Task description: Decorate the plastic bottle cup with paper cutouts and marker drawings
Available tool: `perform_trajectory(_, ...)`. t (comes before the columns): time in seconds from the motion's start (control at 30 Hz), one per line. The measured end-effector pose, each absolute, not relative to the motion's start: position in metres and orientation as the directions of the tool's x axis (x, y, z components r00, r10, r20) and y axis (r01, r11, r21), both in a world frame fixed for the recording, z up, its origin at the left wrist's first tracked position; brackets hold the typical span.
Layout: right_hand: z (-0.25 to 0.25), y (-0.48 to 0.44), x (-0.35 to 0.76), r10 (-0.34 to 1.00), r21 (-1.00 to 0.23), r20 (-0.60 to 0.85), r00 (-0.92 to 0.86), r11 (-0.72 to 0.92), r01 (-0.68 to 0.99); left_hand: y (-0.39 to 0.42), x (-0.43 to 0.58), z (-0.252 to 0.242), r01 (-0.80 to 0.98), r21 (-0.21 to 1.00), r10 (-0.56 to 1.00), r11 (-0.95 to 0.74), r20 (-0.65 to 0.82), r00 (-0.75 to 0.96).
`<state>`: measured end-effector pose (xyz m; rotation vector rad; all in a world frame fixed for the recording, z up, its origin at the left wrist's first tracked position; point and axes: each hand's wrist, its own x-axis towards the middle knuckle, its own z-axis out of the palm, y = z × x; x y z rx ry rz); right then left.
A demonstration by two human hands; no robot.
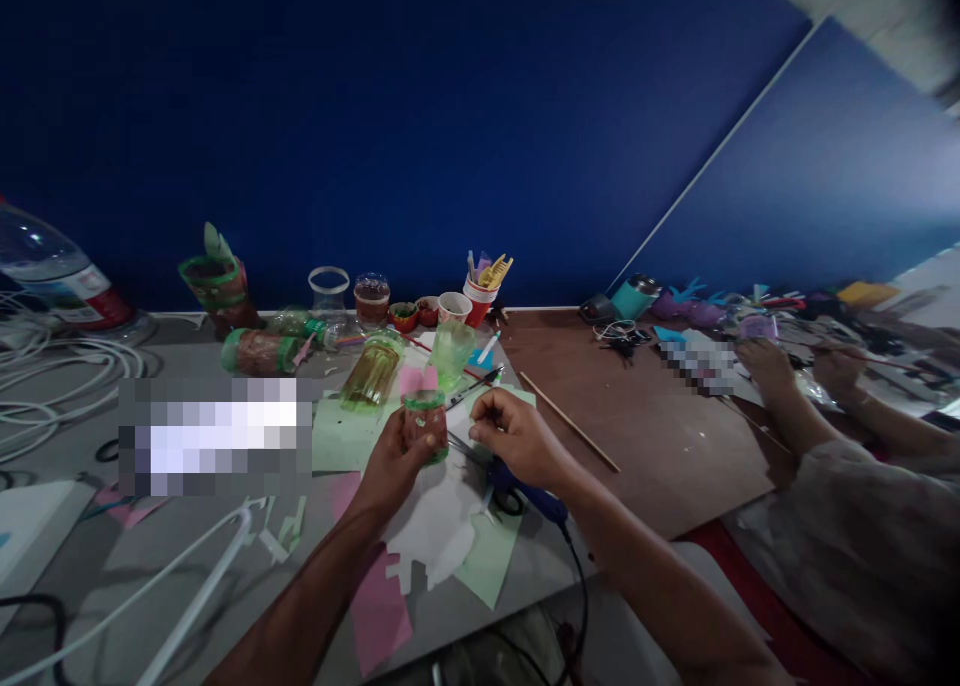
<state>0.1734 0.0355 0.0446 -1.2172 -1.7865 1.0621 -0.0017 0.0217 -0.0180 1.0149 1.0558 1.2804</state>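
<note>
My left hand (391, 461) is wrapped round a small painted cup (421, 422), reddish-brown with a green rim and base, and holds it upright. Pink paper pieces (417, 379) show just behind its rim; whether they are attached I cannot tell. To the right of the cup, my right hand (519, 438) has its fingers curled and pinched together, a small gap from it. What the fingertips hold, if anything, is too small to see. Under that hand lie scissors (466, 448) and a blue corded tool (541, 496), partly hidden. White cut paper (435, 531) lies below the cup.
Cut plastic bottles, one with yellowish-green paint (373, 370), and a red cup of tools (480, 301) stand towards the blue wall. A wooden stick (570, 421) lies to the right. White cables (60, 386) coil at left. Another person's hands (769, 366) work at far right.
</note>
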Motion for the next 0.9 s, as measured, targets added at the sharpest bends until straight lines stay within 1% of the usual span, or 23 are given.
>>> perform_trajectory(0.07, 0.044, 0.036, 0.174, 0.945, -0.914, 0.088, -0.316, 0.203, 0.352, 0.022, -0.002, -0.019, -0.22, 0.975, 0.999, 0.044, -0.043, 0.009)
perform_trajectory(0.13, 0.045, 0.037, 0.173, 0.944, -0.904, 0.1, -0.314, 0.218, 0.368, 0.022, -0.002, -0.019, -0.233, 0.971, 0.999, 0.05, -0.047, 0.016)
perform_trajectory(0.23, 0.046, 0.041, 0.169, 0.956, -0.878, 0.144, -0.255, 0.242, 0.414, 0.022, -0.003, -0.02, -0.236, 0.971, 0.999, 0.047, -0.046, 0.011)
perform_trajectory(0.33, 0.044, 0.046, 0.162, 0.971, -0.883, 0.131, -0.2, 0.206, 0.422, 0.022, -0.003, -0.021, -0.192, 0.98, 0.999, 0.047, -0.05, -0.011)
perform_trajectory(0.47, 0.035, 0.051, 0.153, 0.969, -0.87, 0.103, -0.225, 0.198, 0.451, 0.022, -0.001, -0.02, -0.227, 0.973, 0.999, 0.043, -0.039, 0.023)
perform_trajectory(0.63, 0.025, 0.053, 0.145, 0.965, -0.852, 0.135, -0.225, 0.229, 0.471, 0.021, -0.001, -0.017, -0.252, 0.967, 0.999, 0.032, -0.022, 0.041)
perform_trajectory(0.73, 0.026, 0.054, 0.146, 0.962, -0.893, 0.173, -0.213, 0.244, 0.378, 0.021, -0.001, -0.016, -0.234, 0.972, 0.999, 0.036, -0.033, 0.016)
perform_trajectory(0.8, 0.03, 0.055, 0.149, 0.968, -0.939, 0.183, -0.173, 0.224, 0.262, 0.021, -0.001, -0.015, -0.228, 0.973, 0.999, 0.041, -0.042, -0.001)
perform_trajectory(0.9, 0.038, 0.056, 0.156, 0.983, -0.981, 0.157, -0.094, 0.167, 0.102, 0.021, 0.0, -0.016, -0.227, 0.973, 0.999, 0.041, -0.043, -0.003)
